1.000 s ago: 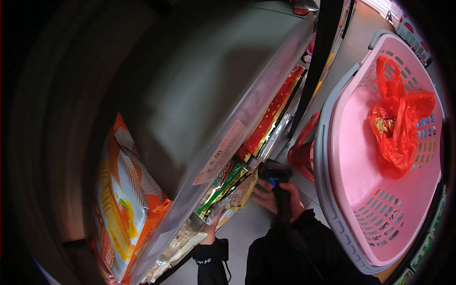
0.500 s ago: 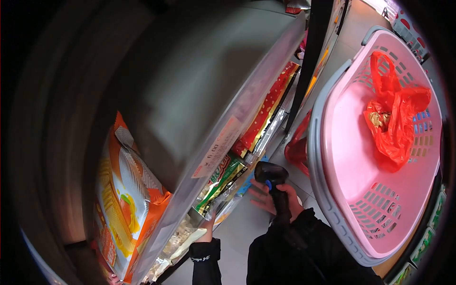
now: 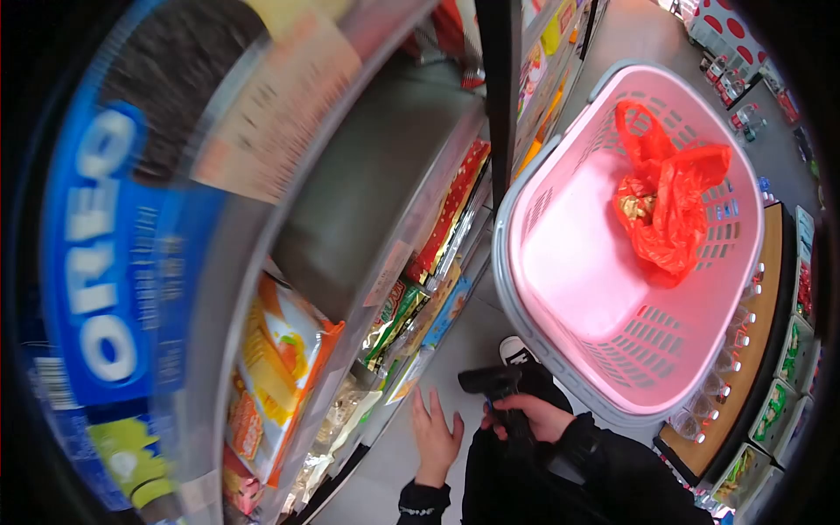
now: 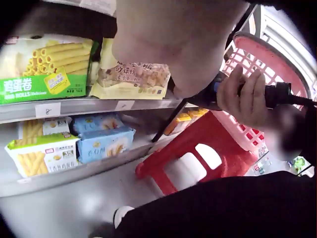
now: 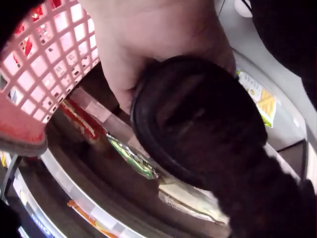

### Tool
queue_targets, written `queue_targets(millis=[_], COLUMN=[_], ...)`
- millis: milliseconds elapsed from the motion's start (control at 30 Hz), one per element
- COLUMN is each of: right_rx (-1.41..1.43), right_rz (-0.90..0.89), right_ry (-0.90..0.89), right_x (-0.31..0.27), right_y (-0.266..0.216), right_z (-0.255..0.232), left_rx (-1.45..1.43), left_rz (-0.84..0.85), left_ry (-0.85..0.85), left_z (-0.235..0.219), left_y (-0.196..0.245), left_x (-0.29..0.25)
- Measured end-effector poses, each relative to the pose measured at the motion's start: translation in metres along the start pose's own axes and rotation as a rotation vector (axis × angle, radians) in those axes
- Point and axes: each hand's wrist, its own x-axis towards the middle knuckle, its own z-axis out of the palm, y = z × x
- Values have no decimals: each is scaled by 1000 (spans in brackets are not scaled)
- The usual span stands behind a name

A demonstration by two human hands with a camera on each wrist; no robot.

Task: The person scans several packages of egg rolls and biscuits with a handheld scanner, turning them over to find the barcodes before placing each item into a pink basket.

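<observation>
My right hand (image 3: 544,417) grips the handle of a black handheld scanner (image 3: 490,381), its fingers curled round it; in the left wrist view the right hand (image 4: 242,96) holds the same dark handle. My left hand (image 3: 435,439) is held up beside the shelf with fingers spread and nothing in it. Left of it are a clear-wrapped snack pack (image 3: 337,420) and a green pack (image 3: 395,319) on the shelf. In the right wrist view the scanner's dark rounded part (image 5: 198,119) covers the right hand's fingers.
A pink basket (image 3: 560,262) holding a red plastic bag (image 3: 674,210) stands at the right. Shelves with an Oreo pack (image 3: 105,254) and an orange snack pack (image 3: 284,350) line the left. Bottles (image 3: 717,385) stand by a wooden ledge at far right.
My left hand has come away from the packs on the shelf. The right hand's fingers have closed round the scanner handle. The view has shifted, with the Oreo pack now showing on the left.
</observation>
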Motion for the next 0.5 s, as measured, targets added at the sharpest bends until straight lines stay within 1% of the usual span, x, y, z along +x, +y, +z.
queue_targets(millis=[33,100,167,200,300,367,433,467,500], right_rx=[-6,-93,-116,-171,-336,-465,-569,-621,-674], right_rz=[40,33,68,75,78,70,56,35,17], right_ry=[-2,-13,-41,-57,-1,-27,-79,-110,-140], right_x=[-11,-40,-69,-82,-124,-140,-159,-168,-177], right_y=[6,12,14,15,12,17,17,17,17], right_z=[1,14,29,36,72,82,103,113,125], left_rx=[-2,-199,-288,-321,-354,-329,-397,-388,-389], left_rz=[12,-38,-153,-150,-128,-154,-151,-183,-196], left_ry=[7,-173,-439,-516,-698,-585,-500,-513,-490], left_z=[-5,-15,-40,-49,-84,-118,-139,-158,-167], left_y=[3,5,16,18,32,55,62,72,74], left_x=[-12,-36,-56,-66,-88,-103,-117,-119,-126])
